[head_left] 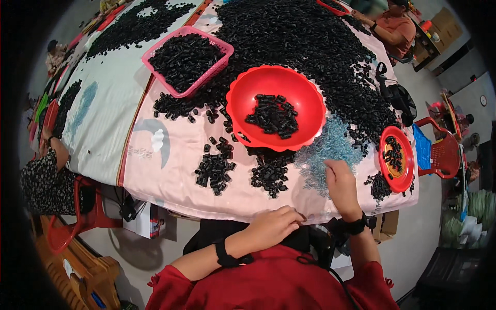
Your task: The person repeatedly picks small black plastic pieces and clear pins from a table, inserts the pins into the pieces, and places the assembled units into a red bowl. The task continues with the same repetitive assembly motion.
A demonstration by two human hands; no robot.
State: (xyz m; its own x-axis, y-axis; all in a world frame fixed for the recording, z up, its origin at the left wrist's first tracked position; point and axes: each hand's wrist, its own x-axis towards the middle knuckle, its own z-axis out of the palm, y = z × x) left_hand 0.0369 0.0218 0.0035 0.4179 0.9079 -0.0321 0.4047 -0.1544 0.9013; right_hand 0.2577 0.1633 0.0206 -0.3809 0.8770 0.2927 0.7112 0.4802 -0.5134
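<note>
My left hand (274,227) is at the table's near edge, its fingers curled and pressed together; anything between them is too small to make out. My right hand (341,187) reaches to the near side of a loose heap of small clear bluish pieces (336,139). Its fingers are bent in and mostly hidden, so what they pinch cannot be made out. Beyond my hands stands a red scalloped bowl (305,98) with short black tubular parts (274,116) in it. Two small piles of such parts, a left pile (214,168) and a right pile (269,175), lie before the bowl.
A pink basket (227,51) full of black parts stands at the far left. A broad spread of black parts (289,36) covers the table's back. On the right are a red plate (408,173) and a black fan (400,98). Other people sit around, one person (395,31) at far right.
</note>
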